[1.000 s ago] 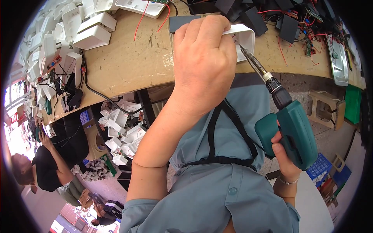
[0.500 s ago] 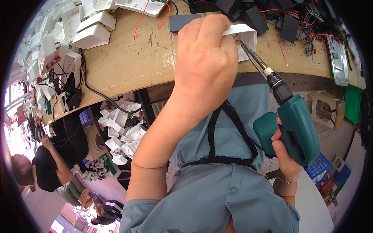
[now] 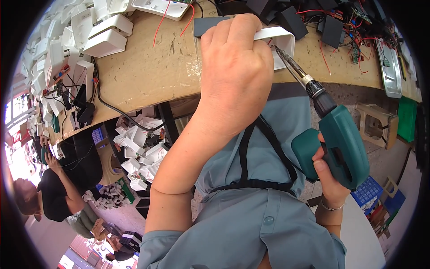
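Note:
My left hand is closed over the near-left side of a white open-topped plastic housing at the table's front edge. Its fingers hide much of the housing. In my right hand is a green pistol-shaped soldering gun, gripped round the handle. The gun slants up and to the left, and its thin metal tip reaches inside the housing. A bit of red wire shows near the tip; what the tip touches is too small to tell.
White housings are heaped on the table at the left, with a black cable hanging off the edge. Black boxes and wired circuit boards lie at the far right, near a metal tray. Another person works at the left.
My left hand, the housing and the gun's tip have shifted very slightly left and up together. Both grips are the same.

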`<act>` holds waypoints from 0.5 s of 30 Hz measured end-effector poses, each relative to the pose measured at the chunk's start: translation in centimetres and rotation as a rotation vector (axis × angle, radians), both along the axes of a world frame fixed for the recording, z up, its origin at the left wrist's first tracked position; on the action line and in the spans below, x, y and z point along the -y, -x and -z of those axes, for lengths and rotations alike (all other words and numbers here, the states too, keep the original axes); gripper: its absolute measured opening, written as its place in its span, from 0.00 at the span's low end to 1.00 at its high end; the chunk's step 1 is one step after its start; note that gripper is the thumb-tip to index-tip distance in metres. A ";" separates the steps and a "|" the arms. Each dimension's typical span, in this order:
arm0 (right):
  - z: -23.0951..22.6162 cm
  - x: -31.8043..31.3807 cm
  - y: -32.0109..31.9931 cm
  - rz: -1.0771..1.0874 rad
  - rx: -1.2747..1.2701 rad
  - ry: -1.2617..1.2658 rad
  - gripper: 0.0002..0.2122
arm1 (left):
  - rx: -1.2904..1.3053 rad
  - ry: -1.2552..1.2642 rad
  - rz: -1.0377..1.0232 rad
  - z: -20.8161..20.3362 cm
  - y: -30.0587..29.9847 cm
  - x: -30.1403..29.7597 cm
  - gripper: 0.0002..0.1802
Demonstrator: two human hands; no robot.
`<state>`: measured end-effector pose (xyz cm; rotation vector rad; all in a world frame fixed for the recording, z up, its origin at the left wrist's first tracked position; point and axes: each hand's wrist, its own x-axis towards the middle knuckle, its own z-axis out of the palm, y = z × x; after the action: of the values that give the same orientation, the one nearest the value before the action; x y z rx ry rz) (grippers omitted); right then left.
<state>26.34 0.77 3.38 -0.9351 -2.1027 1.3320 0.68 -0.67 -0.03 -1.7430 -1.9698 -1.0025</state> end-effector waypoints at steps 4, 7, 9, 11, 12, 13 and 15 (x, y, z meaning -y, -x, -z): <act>0.1 -0.1 0.2 -0.004 -0.014 -0.004 0.24 | -0.009 -0.008 -0.001 0.2 -0.2 -0.2 0.03; 0.1 -0.2 0.2 -0.003 -0.013 -0.013 0.23 | -0.039 0.079 -0.064 -0.3 -0.2 0.0 0.02; -0.2 -0.2 0.5 -0.012 0.004 -0.032 0.23 | -0.047 0.075 -0.067 -0.2 -0.2 -0.1 0.02; -1.1 0.1 1.7 0.092 0.066 -0.055 0.14 | -0.056 0.073 -0.074 -0.1 -0.2 0.0 0.02; -1.2 0.1 1.9 0.092 0.067 -0.055 0.14 | -0.054 0.074 -0.074 -0.1 -0.2 0.0 0.02; -1.2 0.2 2.0 0.112 0.049 -0.010 0.15 | -0.053 0.074 -0.074 -0.1 -0.2 0.0 0.02; -1.2 0.2 2.0 0.132 0.030 0.034 0.15 | -0.055 0.067 -0.073 -0.1 -0.2 0.0 0.02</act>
<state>24.31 0.62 4.62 -1.0945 -2.0088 1.2977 0.89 -0.63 0.05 -1.7007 -2.0383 -0.8646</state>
